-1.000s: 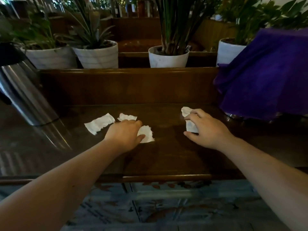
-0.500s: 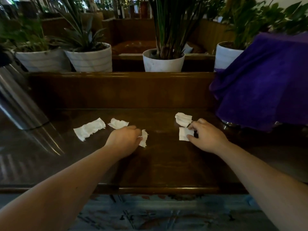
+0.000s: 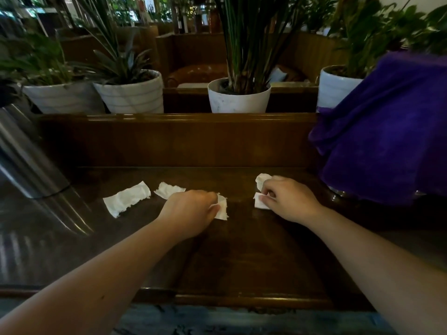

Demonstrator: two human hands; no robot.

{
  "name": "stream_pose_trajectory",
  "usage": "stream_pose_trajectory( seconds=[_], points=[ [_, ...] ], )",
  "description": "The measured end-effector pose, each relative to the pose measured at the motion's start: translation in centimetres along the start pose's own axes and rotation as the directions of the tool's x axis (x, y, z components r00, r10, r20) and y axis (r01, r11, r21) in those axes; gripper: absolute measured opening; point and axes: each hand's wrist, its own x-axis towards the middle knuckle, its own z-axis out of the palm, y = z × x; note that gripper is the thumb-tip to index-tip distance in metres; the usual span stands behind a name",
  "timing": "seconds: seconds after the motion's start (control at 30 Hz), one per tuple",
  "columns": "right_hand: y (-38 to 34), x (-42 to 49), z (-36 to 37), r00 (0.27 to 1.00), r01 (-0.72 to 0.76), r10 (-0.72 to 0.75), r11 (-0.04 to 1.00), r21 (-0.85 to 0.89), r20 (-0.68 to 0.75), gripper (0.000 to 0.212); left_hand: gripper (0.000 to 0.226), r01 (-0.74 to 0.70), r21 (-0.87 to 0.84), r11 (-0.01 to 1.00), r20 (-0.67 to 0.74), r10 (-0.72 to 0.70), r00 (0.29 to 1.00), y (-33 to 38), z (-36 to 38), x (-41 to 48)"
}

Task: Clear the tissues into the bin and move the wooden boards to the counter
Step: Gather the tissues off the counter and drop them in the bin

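Both hands pinch tissues: my left hand [image 3: 191, 211] grips one scrap [image 3: 222, 209], my right hand [image 3: 290, 199] another [image 3: 260, 203]. Three more tissues lie on the dark surface [image 3: 242, 257], one touching my right hand. Nothing looks binned yet. No bin or wooden boards show; a purple cloth [image 3: 387, 131] hides something.

Dim rm, dark wood table [image 3: 242, 257], potted plants [image 3: 239, 95] behind
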Motion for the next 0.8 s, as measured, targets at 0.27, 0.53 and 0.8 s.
stream_pose_trajectory(
  seconds=[0.27,0.53,0.8],
  points=[
    [3.1,4.0,0.0,0.996,-0.070,0.068,0.997,-0.030,-0.062,0.021,0.022,0.040,0.019,0.999,0.012,-0.040,0.999,-0.7,0.7,0.1],
    [3.9,5.8,1.1,0.986,-0.021,0.036,0.995,-0.097,0.161,0.034,0.024,0.117,0.050,0.992,0.067,-0.120,0.990,-1.1,1.4,0.3],
    [0.4,7.1,0.3,0.972,0.151,-0.153,0.988,0.024,0.177,0.014,0.025,0.204,0.121,0.971,0.052,-0.212,0.976,-3.3,1.4,0.3]
  ],
)
